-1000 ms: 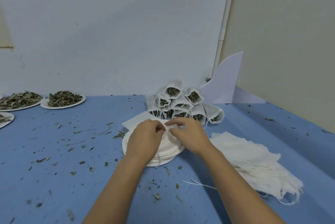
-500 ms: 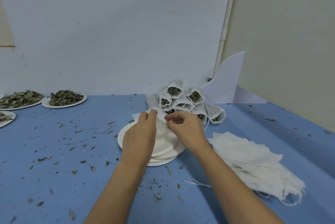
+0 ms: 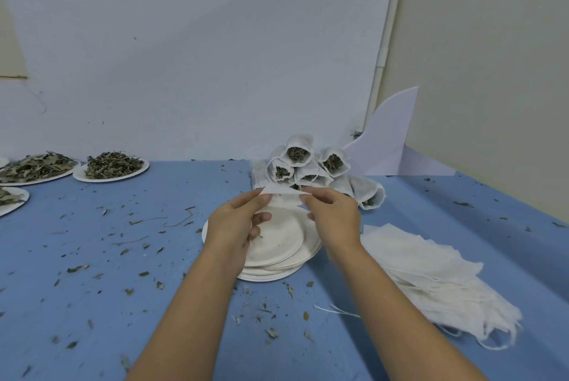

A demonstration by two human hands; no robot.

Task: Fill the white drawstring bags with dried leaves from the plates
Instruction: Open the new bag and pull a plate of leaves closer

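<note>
Head view: both forearms reach forward over the blue desk (image 3: 101, 260). The left hand (image 3: 237, 223) and right hand (image 3: 334, 214) each pinch an edge of one empty white drawstring bag (image 3: 281, 190), held above the stack of empty plates (image 3: 271, 277). Filled bags (image 3: 308, 165) are piled just behind. Plates of dried leaves (image 3: 110, 165) sit far left.

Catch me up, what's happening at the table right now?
A person's left hand and right hand each pinch the top edge of one empty bag, held just above a stack of empty plates, apparently spreading its mouth. Nothing has gone into it yet. Behind it filled bags are piled, flat spare bags lie to the right, and the leaf plates sit far left.
</note>
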